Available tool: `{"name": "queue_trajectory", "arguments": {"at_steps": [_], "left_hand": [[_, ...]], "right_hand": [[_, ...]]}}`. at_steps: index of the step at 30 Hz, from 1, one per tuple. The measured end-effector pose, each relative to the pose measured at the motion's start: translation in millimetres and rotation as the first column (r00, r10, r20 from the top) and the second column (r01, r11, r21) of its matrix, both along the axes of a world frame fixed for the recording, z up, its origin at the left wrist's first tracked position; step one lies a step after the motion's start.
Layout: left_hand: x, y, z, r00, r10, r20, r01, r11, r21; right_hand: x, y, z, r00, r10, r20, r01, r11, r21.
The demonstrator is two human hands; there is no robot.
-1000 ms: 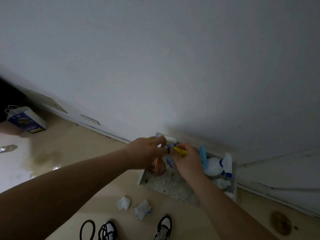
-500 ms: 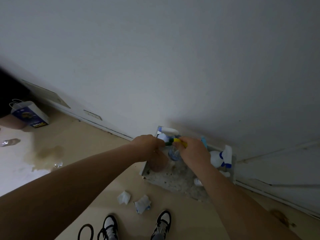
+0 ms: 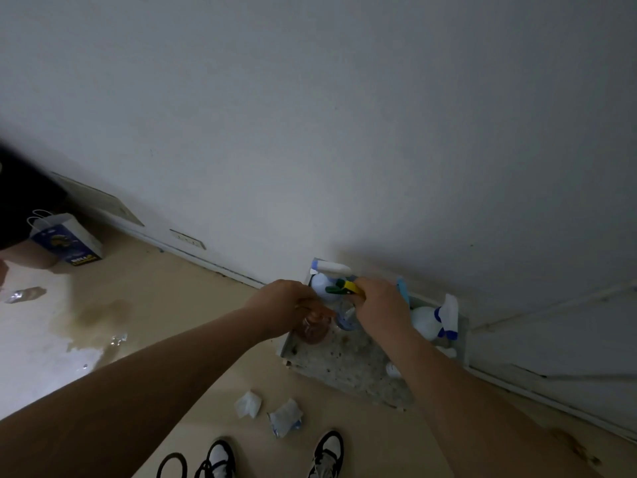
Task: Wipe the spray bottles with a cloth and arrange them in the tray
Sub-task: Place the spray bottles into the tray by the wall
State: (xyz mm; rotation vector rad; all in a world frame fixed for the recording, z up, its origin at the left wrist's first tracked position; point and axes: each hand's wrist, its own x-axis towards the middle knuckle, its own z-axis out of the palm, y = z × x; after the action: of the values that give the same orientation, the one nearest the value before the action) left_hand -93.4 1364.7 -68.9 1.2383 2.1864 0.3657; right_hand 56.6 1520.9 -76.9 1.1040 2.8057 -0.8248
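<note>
A speckled grey tray [image 3: 348,369] lies on the floor against the white wall. My left hand [image 3: 281,305] grips the top of an amber spray bottle [image 3: 312,331] standing at the tray's left edge. My right hand [image 3: 381,305] grips the yellow-and-green trigger head [image 3: 343,288] of a clear bottle [image 3: 344,317] beside it. A white bottle with a white-and-blue sprayer [image 3: 325,276] stands at the tray's back left corner. Another white bottle with a blue-and-white sprayer [image 3: 432,319] lies at the tray's right side. A light blue item [image 3: 401,288] pokes up behind my right hand.
Two crumpled white wipes [image 3: 248,403] [image 3: 286,417] lie on the beige floor before the tray, near my black-and-white shoes [image 3: 325,453]. A blue-and-white paper bag [image 3: 65,239] stands far left by the wall. A wet patch [image 3: 93,322] spreads over the floor at left.
Both hands have come down lower over the tray, carrying the amber bottle and the yellow-headed bottle down onto its left part. The view has shifted slightly.
</note>
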Motion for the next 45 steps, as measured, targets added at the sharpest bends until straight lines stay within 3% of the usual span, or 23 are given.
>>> {"name": "queue_trajectory", "arguments": {"at_steps": [6, 18, 22, 35, 39, 43, 45], "left_hand": [[-3, -3, -3, 0.999, 0.033, 0.036, -0.033, 0.999, 0.014], [1, 3, 6, 0.998, -0.018, 0.062, 0.02, 0.999, -0.04], [-1, 4, 9, 0.999, 0.004, 0.037, -0.002, 0.999, -0.054], [15, 11, 28, 0.997, -0.027, 0.067, 0.036, 0.99, -0.135], [27, 34, 37, 0.998, -0.052, 0.042, 0.054, 0.997, -0.049], [38, 54, 37, 0.997, 0.04, 0.065, -0.045, 0.996, 0.079], [40, 59, 35, 0.995, 0.067, 0.072, -0.074, 0.992, 0.1]], "right_hand": [[16, 0, -3, 0.999, 0.049, 0.012, -0.049, 0.999, 0.012], [42, -33, -12, 0.997, -0.077, 0.01, 0.077, 0.997, -0.018], [51, -31, -8, 0.997, -0.017, 0.072, 0.014, 0.999, 0.047], [49, -32, 2, 0.996, 0.028, 0.079, -0.027, 1.0, -0.007], [59, -16, 22, 0.995, 0.013, 0.095, -0.006, 0.997, -0.082], [62, 17, 45, 0.97, -0.18, -0.163, 0.187, 0.982, 0.033], [56, 39, 45, 0.97, -0.234, -0.061, 0.236, 0.971, 0.034]]}}
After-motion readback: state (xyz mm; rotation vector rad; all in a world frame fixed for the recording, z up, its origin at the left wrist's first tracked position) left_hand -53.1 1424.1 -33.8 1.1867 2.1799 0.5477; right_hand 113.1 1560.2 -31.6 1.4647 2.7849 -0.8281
